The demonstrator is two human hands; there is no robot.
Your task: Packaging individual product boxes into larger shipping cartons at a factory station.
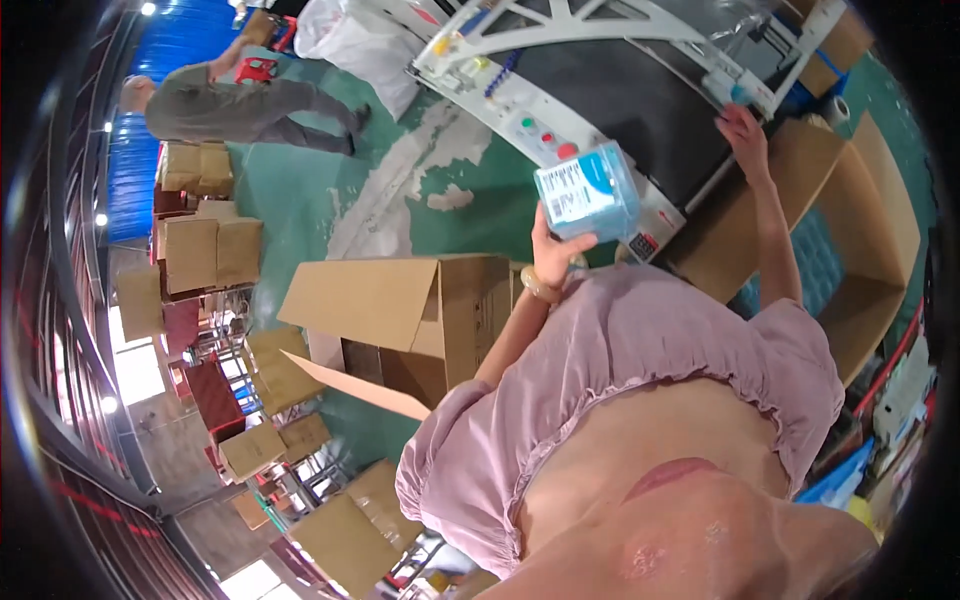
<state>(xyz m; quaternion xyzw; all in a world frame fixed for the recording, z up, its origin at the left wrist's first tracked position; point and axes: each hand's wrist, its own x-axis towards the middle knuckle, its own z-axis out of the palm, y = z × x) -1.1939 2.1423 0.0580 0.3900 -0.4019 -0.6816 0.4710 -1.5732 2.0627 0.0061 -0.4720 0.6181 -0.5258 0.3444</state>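
Observation:
My left hand [553,250] is closed around the lower side of a clear blue plastic pack [588,190] with a white and blue label. The pack is tilted up in front of my body, beside the control panel of a machine. My right hand [742,140] reaches over the far right part of the machine's black belt [640,110], fingers apart and slightly bent. Just beyond its fingertips is a small teal thing [740,92], too small to name. Similar clear blue packs [815,265] lie inside an open cardboard box [880,230] on my right.
The white machine frame [500,110] carries coloured buttons [547,138]. At left stands another open cardboard box [370,300]. Farther left are stacked cartons [205,250]. A person [240,105] in grey is across the green floor, near a white sack [350,45].

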